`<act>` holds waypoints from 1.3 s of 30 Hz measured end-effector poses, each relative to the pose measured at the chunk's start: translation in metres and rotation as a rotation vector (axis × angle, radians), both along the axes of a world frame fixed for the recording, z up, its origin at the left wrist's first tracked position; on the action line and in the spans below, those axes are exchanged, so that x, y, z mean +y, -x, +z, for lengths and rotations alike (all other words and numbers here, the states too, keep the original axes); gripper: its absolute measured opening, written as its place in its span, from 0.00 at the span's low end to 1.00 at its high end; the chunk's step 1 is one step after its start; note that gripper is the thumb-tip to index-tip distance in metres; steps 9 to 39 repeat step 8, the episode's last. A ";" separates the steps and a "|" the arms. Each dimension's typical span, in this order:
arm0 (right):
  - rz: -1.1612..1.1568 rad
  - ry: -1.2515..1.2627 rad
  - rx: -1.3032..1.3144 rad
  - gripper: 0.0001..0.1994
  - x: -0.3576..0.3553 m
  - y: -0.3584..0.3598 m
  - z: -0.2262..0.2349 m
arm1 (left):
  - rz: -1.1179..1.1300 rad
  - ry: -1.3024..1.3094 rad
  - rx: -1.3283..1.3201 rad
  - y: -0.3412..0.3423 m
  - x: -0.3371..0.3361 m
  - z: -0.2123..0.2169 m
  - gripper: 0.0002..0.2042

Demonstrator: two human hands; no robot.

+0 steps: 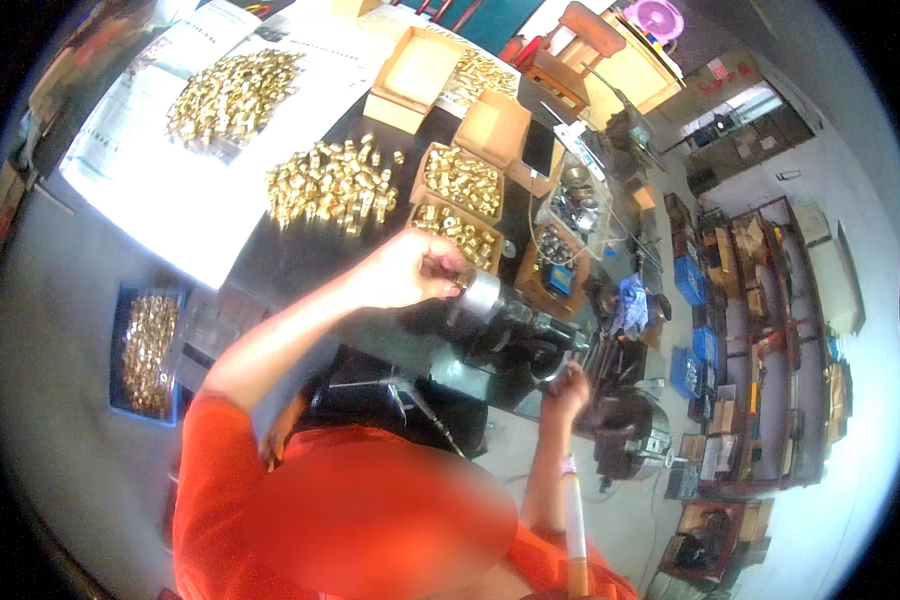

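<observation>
My left hand (410, 272) reaches across the bench, thumb and fingers pinched on a small brass fitting (463, 280). That piece sits at the face of a silver cylindrical chuck (481, 294) on a dark bench machine (520, 328). My right hand (567, 392) is closed at the machine's other end, on a curved metal lever (550, 374) that is mostly hidden by the fingers. Just beyond my left hand stands an open cardboard box of brass fittings (457, 230), with a second filled box (461, 182) behind it.
Loose brass fittings (332, 186) lie heaped on the dark bench; another pile (235, 97) rests on white paper sheets (160, 190). A blue crate (120, 405) of fittings stands low at left. Right are a vise (630, 435) and shelving (770, 350). A cigarette (574, 520) shows at the lower edge.
</observation>
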State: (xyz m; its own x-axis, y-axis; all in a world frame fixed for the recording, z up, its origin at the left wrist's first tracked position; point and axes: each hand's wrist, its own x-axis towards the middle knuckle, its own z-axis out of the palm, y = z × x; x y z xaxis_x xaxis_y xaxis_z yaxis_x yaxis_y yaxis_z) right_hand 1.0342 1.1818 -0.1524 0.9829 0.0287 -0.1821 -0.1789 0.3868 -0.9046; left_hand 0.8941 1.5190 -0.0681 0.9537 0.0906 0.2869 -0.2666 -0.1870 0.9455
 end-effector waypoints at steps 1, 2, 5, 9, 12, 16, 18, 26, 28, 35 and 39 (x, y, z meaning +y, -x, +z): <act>0.035 -0.032 -0.053 0.07 -0.008 0.011 0.013 | -0.007 -0.025 -0.010 0.000 0.000 0.001 0.08; 0.012 -0.033 -0.074 0.07 -0.009 0.017 0.026 | -0.020 -0.063 -0.028 -0.003 0.000 0.006 0.08; 0.038 -0.042 -0.152 0.08 -0.003 0.027 0.059 | -0.002 -0.077 -0.047 -0.001 0.002 0.006 0.08; 0.043 -0.097 -0.192 0.08 -0.004 0.022 0.055 | -0.043 0.201 0.031 -0.008 -0.001 -0.005 0.07; 0.043 -0.097 -0.192 0.08 -0.004 0.022 0.055 | -0.043 0.201 0.031 -0.008 -0.001 -0.005 0.07; 0.043 -0.097 -0.192 0.08 -0.004 0.022 0.055 | -0.043 0.201 0.031 -0.008 -0.001 -0.005 0.07; 0.043 -0.097 -0.192 0.08 -0.004 0.022 0.055 | -0.043 0.201 0.031 -0.008 -0.001 -0.005 0.07; 0.043 -0.097 -0.192 0.08 -0.004 0.022 0.055 | -0.043 0.201 0.031 -0.008 -0.001 -0.005 0.07; 0.043 -0.097 -0.192 0.08 -0.004 0.022 0.055 | -0.043 0.201 0.031 -0.008 -0.001 -0.005 0.07; 0.043 -0.097 -0.192 0.08 -0.004 0.022 0.055 | -0.043 0.201 0.031 -0.008 -0.001 -0.005 0.07; 0.043 -0.097 -0.192 0.08 -0.004 0.022 0.055 | -0.043 0.201 0.031 -0.008 -0.001 -0.005 0.07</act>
